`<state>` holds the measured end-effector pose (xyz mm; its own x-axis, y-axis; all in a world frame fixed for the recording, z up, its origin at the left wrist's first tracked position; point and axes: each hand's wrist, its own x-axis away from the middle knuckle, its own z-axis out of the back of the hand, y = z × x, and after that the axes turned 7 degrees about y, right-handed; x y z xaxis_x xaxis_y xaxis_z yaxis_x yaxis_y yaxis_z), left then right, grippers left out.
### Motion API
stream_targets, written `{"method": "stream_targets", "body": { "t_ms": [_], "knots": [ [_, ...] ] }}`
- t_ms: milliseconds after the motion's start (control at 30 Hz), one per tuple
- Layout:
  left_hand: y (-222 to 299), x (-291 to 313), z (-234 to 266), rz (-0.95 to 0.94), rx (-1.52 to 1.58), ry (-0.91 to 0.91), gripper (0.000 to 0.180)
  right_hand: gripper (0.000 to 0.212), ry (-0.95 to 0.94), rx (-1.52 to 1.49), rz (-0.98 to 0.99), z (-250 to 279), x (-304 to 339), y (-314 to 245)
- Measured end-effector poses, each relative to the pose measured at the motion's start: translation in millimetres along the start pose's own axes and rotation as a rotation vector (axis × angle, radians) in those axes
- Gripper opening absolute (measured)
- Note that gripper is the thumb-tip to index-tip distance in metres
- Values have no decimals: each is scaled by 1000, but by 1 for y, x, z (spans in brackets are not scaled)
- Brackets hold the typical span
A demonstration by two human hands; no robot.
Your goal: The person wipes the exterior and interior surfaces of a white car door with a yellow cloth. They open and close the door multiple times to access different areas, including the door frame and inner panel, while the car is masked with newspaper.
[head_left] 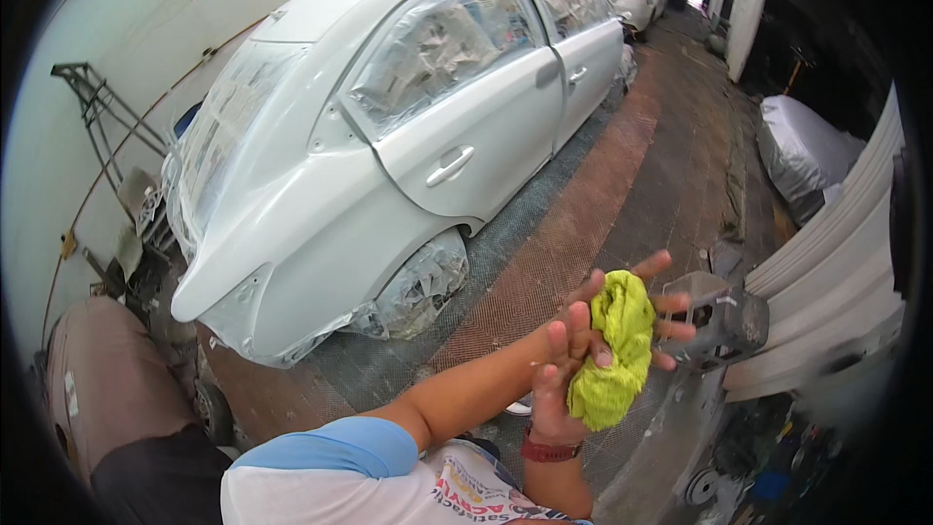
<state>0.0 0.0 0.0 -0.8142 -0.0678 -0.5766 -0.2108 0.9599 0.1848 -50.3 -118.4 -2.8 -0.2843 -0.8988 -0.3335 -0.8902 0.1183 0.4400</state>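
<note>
A crumpled yellow-green cloth (622,331) is between my two hands, at the right of the car. My left hand (669,305) reaches behind the cloth, its fingers stretched out and spread past the cloth's far edge; its palm is hidden. My right hand (559,399), with a red band at the wrist, presses against the near side of the cloth. Some of its fingers point up, and a thumb lies over the cloth. The hands overlap, so how the right fingers wrap round the cloth is partly hidden.
A white car (330,224) with masked windows and a covered wheel (418,287) stands to the left. A dark plastic crate (719,316) is beyond my hands. Brown seat-like object (117,369) lies lower left; a covered shape (807,151) sits at the right.
</note>
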Motion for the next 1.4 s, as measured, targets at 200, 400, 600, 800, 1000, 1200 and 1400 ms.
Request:
{"method": "stream_targets", "body": {
  "t_ms": [200, 400, 600, 800, 1000, 1200, 1400],
  "knots": [
    [38, -14, -29, 335, -484, 222, 25, 62, 59, 382, -95, -14, 4, -20],
    [51, 15, 26, 608, -1527, 579, 33, 43, 671, 910, -66, 54, 17, -97],
    [27, 69, 137, 403, -1865, 1010, 42, 39, 875, 1599, 188, 165, 7, -152],
    [4, 93, 206, 30, -1925, 1456, 46, 59, 797, 2378, 250, 182, -4, -175],
    [-5, 71, 190, 241, -1272, 1817, 110, 67, 532, 3074, 745, 174, 6, -171],
    [42, 89, 122, 333, -832, 1227, 127, 46, 971, 2025, 272, 139, 10, -184],
    [51, 46, 64, 100, -472, 923, 106, 57, 221, 589, 166, 42, -33, -84]
  ]
}}
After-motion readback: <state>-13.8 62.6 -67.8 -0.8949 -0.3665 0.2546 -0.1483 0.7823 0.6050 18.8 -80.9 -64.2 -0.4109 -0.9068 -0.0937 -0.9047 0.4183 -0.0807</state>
